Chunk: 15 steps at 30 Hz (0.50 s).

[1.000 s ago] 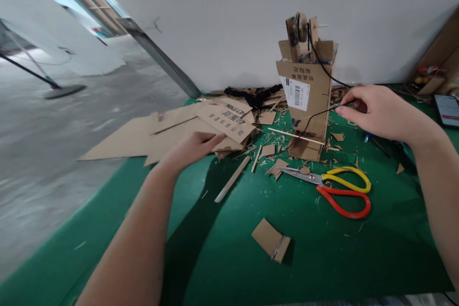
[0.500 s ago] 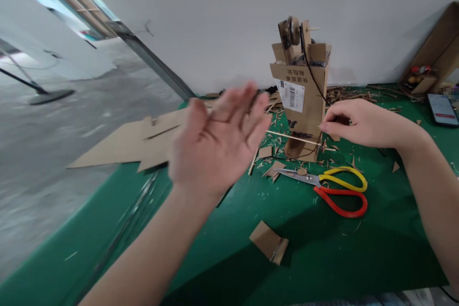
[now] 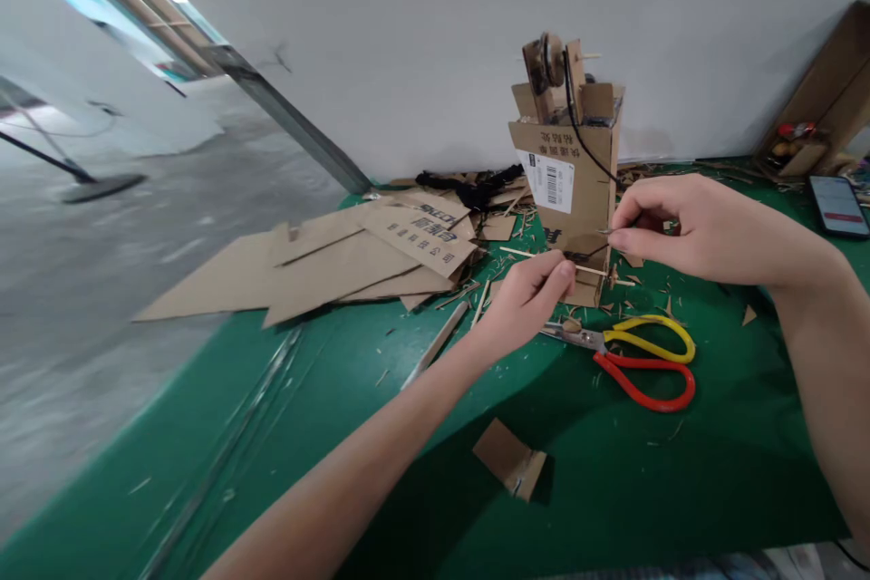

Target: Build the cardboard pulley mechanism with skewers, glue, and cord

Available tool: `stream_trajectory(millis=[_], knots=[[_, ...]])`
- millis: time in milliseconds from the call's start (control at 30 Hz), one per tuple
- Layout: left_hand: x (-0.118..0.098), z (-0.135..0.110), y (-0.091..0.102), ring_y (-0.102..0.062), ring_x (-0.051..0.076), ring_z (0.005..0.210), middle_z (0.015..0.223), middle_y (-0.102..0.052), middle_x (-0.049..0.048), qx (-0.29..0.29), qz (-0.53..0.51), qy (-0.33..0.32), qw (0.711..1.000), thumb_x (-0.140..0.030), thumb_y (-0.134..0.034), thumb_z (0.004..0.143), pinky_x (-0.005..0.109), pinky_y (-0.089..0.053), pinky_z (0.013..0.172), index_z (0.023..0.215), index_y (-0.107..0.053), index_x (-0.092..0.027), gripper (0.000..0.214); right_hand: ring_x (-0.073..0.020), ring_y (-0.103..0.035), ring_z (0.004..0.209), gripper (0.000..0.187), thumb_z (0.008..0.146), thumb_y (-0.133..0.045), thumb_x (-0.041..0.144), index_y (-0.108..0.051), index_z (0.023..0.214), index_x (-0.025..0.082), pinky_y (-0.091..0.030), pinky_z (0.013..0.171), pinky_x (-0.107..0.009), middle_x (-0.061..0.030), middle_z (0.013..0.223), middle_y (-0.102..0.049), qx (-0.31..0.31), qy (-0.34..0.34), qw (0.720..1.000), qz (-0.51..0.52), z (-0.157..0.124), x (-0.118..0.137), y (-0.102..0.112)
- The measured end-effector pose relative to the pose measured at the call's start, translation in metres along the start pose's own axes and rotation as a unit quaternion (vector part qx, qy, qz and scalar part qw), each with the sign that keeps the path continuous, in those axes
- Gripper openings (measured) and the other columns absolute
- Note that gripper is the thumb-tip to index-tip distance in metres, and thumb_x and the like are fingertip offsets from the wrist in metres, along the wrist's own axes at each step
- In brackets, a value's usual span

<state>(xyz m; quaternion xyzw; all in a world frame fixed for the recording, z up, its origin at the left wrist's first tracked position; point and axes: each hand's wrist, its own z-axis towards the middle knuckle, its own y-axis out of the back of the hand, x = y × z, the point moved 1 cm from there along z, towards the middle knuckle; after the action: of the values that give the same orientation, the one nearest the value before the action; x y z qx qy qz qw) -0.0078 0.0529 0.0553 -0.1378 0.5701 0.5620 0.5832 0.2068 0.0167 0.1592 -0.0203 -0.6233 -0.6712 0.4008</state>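
Observation:
A tall cardboard tower (image 3: 569, 172) with a barcode label stands on the green table (image 3: 645, 489). A wheel and a black string sit at its top. A thin wooden skewer (image 3: 523, 255) passes through its lower part. My left hand (image 3: 526, 304) pinches the skewer just left of the tower's base. My right hand (image 3: 693, 227) is closed in a pinch on the black string (image 3: 584, 149) that hangs down the tower's right side. Both hands nearly meet in front of the tower.
Red-and-yellow scissors (image 3: 635, 358) lie right of my left hand. Flat cardboard sheets (image 3: 319, 267) spread at the left, with a wooden stick (image 3: 435, 344) and scraps nearby. A folded cardboard piece (image 3: 511, 458) lies near me. A phone (image 3: 838, 204) and an open box (image 3: 819, 122) sit far right.
My left hand left the cardboard sheets, swung up open through the air, and came down to pinch the skewer. My right hand moved left toward the tower with the string.

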Motion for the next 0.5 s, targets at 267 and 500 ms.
stream_trajectory(millis=[267,500], knots=[[0.030,0.000,0.014,-0.033,0.011,0.054,0.062,-0.041,-0.0018,-0.056,-0.063,0.056,0.995,-0.064,-0.051,0.091,0.025,-0.026,0.051,0.069,-0.054,-0.018,0.051,-0.0112,-0.045,0.057,0.024,0.094,-0.057,0.039,-0.064,0.080,0.020,-0.031,0.055,-0.028,0.0004,0.071,-0.060,-0.002,-0.020,0.999,-0.039,-0.003,-0.004,0.004],[0.057,-0.005,0.039,-0.034,0.011,0.053,0.061,-0.039,-0.0028,-0.093,-0.052,0.087,0.991,-0.058,-0.056,0.089,0.025,-0.027,0.050,0.072,-0.052,-0.019,0.043,-0.0118,-0.048,0.059,0.025,0.095,-0.056,0.039,-0.063,0.080,0.020,-0.035,0.055,-0.028,-0.0003,0.073,-0.062,-0.017,-0.035,0.998,-0.045,-0.009,-0.004,0.013]])
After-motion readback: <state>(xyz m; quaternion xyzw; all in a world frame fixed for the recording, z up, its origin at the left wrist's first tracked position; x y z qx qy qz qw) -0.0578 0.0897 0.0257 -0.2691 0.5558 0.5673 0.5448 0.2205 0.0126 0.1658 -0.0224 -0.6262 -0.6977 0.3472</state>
